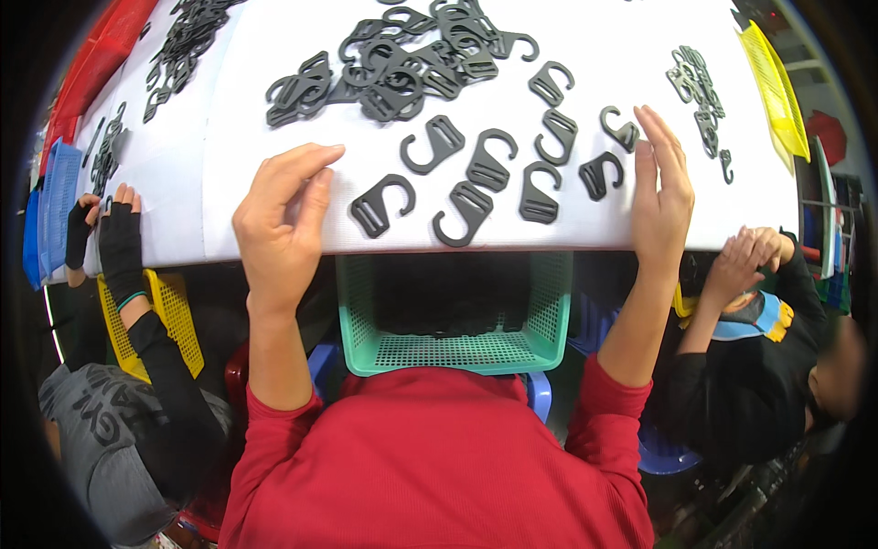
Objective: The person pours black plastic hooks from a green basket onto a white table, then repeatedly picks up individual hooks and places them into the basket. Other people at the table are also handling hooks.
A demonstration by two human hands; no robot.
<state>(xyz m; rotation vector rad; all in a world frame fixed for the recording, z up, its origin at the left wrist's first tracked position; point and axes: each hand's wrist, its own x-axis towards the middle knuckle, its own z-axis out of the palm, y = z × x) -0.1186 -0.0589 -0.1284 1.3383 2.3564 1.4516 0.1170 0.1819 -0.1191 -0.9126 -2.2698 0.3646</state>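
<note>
Head view: dark grey S-shaped plastic hooks [469, 210] lie loose on the white worktop [229, 137], just beyond the green mesh basket [457, 352]. Left hand [279, 220] and right hand [660, 197] rest open, empty, either side of them. The hooks look light, stiff and smooth; best pinched at the flat slotted end.

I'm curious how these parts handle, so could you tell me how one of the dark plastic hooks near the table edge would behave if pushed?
The hook looks thin and flat, so it would probably slide rather than roll or tip. It appears to be moulded plastic, likely stiff and light. It lies close to the white table edge above the green basket, so a push could drop it in.
</note>
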